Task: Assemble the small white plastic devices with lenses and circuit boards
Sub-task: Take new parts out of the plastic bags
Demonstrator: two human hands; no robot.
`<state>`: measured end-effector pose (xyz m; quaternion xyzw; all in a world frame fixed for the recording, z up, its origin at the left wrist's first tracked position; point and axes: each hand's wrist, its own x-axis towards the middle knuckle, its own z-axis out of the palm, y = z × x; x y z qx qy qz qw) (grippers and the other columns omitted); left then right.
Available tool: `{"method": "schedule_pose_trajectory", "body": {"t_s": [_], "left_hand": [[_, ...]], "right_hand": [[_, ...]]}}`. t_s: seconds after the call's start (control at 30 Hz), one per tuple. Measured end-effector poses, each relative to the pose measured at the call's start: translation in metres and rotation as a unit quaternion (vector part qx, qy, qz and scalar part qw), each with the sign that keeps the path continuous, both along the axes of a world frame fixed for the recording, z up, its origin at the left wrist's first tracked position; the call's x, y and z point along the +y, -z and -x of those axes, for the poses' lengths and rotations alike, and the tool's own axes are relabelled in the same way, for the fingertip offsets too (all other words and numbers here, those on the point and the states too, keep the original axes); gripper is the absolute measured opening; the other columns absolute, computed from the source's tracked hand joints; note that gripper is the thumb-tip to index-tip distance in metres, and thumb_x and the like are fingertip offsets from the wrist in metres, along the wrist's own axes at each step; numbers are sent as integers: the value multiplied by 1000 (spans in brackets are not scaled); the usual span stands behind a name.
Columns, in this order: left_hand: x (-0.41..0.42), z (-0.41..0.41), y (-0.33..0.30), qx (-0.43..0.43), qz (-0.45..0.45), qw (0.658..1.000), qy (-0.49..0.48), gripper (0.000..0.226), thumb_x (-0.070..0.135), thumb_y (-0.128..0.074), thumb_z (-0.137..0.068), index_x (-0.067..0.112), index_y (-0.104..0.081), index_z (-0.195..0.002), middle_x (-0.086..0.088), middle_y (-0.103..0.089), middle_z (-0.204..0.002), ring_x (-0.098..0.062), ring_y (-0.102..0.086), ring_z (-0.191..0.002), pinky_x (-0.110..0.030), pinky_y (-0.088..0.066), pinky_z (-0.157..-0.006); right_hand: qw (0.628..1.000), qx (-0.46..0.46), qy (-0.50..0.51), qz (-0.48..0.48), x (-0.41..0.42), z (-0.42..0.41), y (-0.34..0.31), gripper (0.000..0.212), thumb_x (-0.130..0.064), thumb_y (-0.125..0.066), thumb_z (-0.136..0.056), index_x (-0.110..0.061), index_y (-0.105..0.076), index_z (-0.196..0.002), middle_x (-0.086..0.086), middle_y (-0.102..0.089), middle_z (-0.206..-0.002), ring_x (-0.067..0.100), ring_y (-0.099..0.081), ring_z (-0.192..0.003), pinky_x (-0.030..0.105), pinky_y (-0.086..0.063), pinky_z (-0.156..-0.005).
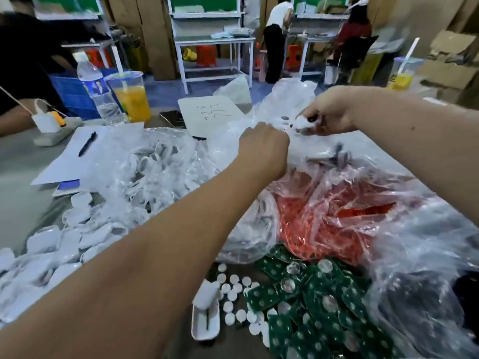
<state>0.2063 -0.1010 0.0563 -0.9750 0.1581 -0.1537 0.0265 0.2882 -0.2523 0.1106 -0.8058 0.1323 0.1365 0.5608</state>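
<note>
Both my arms reach far across the table. My right hand (326, 114) holds a small white plastic device (303, 125) over a clear plastic bag (282, 99). My left hand (263, 143) is curled into a fist and seems to pinch the edge of that bag; what it holds is hard to make out. Near me lie green circuit boards (305, 309) with clear lenses (293, 268) on them, and several small white round caps (233, 294). A white housing (206, 314) sits open beside the caps. White device shells (64, 242) are heaped at the left.
A bag of red parts (324, 224) lies in the middle, a clear bag of white shells (153, 164) to its left. Paper with a pen (87, 143), a water bottle (97, 89) and an orange drink cup (132, 97) stand far left. Another person's arm (13, 120) rests there.
</note>
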Motion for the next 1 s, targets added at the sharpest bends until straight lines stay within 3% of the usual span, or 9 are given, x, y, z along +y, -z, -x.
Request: {"method": "schedule_pose_trajectory", "body": {"t_s": [0.07,0.2,0.27,0.33,0.4,0.47,0.6,0.8,1.0], "left_hand": [[6,-5,7,-22,2,1000,-7,33,10,-60,-81,19,-71,-111,-7,-64,-112,-29,-53,-114,-31,-32,-77],[9,-15,12,-23,29,999,-15,40,9,-56,-81,19,-72,-116,-5,-62,-115,-29,-50,-115,-32,-33,-77],[10,-16,15,-14,34,999,-18,40,9,-55,-82,18,-71,-117,-7,-62,-116,-29,-50,-115,-33,-37,-78],[10,-16,16,-6,40,999,-18,41,8,-55,-82,18,-70,-118,-7,-61,-117,-29,-50,-114,-34,-41,-80],[9,-15,15,5,48,999,-24,38,7,-56,-80,17,-71,-114,-7,-60,-111,-29,-50,-113,-34,-40,-79],[6,-15,14,11,56,998,-32,29,6,-56,-77,15,-69,-102,-5,-52,-97,-30,-50,-108,-34,-36,-75],[-1,-11,9,17,65,997,-34,27,7,-57,-77,13,-68,-101,-5,-46,-94,-31,-50,-109,-34,-38,-76],[2,13,14,44,110,992,44,43,17,-63,-85,15,-67,-128,-7,-60,-134,-30,-47,-125,-41,-46,-100],[-12,52,20,-55,217,965,138,40,5,-63,-88,13,-68,-126,-4,-62,-128,-24,-52,-122,-34,-44,-98]], "right_hand": [[999,-3,-27,-22,16,-16,7,30,-4,-48,-109,4,-52,-137,17,-56,-139,22,-68,-85,21,-56,-90],[995,-69,-42,-55,36,-42,16,21,9,-42,-106,4,-54,-123,17,-54,-114,29,-77,-78,29,-61,-54],[996,-72,-55,-24,36,-48,16,12,5,-44,-107,-1,-53,-110,23,-60,-115,25,-78,-70,30,-62,-60],[987,-136,-23,84,26,-56,15,7,-4,-50,-107,-3,-55,-111,25,-63,-130,30,-76,-103,27,-59,-70],[946,-222,55,229,12,-59,15,26,-17,-54,-105,-2,-58,-125,16,-61,-140,28,-65,-123,30,-58,-79],[890,-272,79,357,2,-55,20,30,-20,-56,-103,0,-66,-122,19,-68,-128,31,-68,-113,39,-58,-88],[819,-288,-175,464,4,-30,28,28,-5,-58,-95,-8,-79,-113,11,-75,-117,30,-66,-112,27,-49,-87],[724,-236,-304,572,-28,3,7,15,-24,-64,-100,-20,-64,-85,0,-58,-89,25,-50,-90,32,-37,-76],[710,-292,-128,628,-70,46,-7,9,-7,-56,-97,-5,-63,-93,21,-62,-99,41,-58,-91,46,-55,-74]]}}
